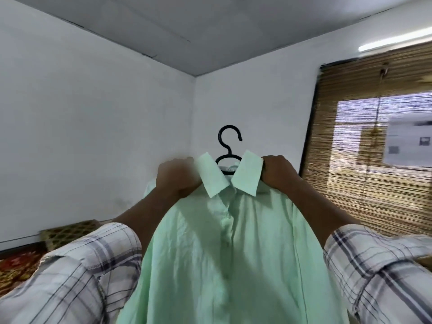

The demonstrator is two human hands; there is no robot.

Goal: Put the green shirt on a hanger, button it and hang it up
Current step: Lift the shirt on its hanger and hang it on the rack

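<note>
The pale green shirt (224,253) hangs on a black hanger (228,146), held up in front of me against the white wall corner. Its front placket is closed down the middle and the collar points lie flat. Only the hanger's hook and neck show above the collar; its arms are hidden inside the shirt. My left hand (177,178) grips the shirt's left shoulder beside the collar. My right hand (278,174) grips the right shoulder beside the other collar point. Both forearms reach up from checked sleeves.
A bamboo blind (364,146) covers a window on the right wall. Low at the left lie a patterned cushion (70,232) and a red patterned cloth (21,263). White walls meet in a corner behind the shirt.
</note>
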